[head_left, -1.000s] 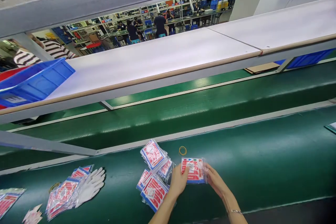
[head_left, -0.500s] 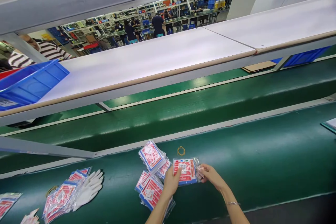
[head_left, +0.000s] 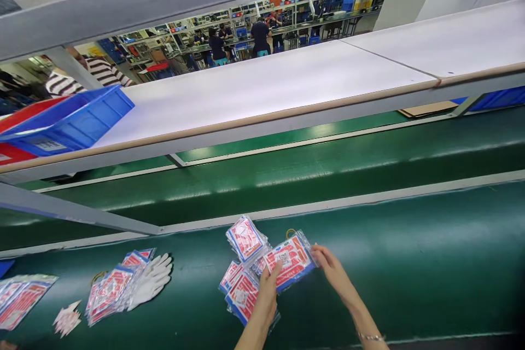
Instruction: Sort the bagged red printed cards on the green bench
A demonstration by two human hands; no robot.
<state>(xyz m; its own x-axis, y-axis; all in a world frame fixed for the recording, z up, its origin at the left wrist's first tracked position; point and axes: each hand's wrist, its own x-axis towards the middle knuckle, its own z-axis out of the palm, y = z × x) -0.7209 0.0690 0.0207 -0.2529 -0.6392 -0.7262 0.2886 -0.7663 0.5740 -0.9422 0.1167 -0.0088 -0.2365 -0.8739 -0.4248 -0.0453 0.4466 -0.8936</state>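
Both my hands hold one red, white and blue packet in clear plastic [head_left: 288,258], tilted just above the green belt [head_left: 410,262]. My left hand [head_left: 268,290] pinches its near left edge. My right hand [head_left: 331,269] grips its right end. A loose heap of the same packets [head_left: 246,262] lies directly to the left of it, one of them [head_left: 245,238] propped up at the back. A yellow rubber band [head_left: 290,231] peeks out from behind the held packet.
Further left on the belt lie a white glove [head_left: 151,284], another stack of packets [head_left: 109,292] and more packets [head_left: 22,301] at the edge. A blue bin [head_left: 74,123] sits on the white shelf [head_left: 266,87] above. A person in a striped shirt [head_left: 96,71] stands beyond.
The held packet has been tilted and shifted left toward the heap, now covering most of the rubber band. My view has swung slightly to the left.
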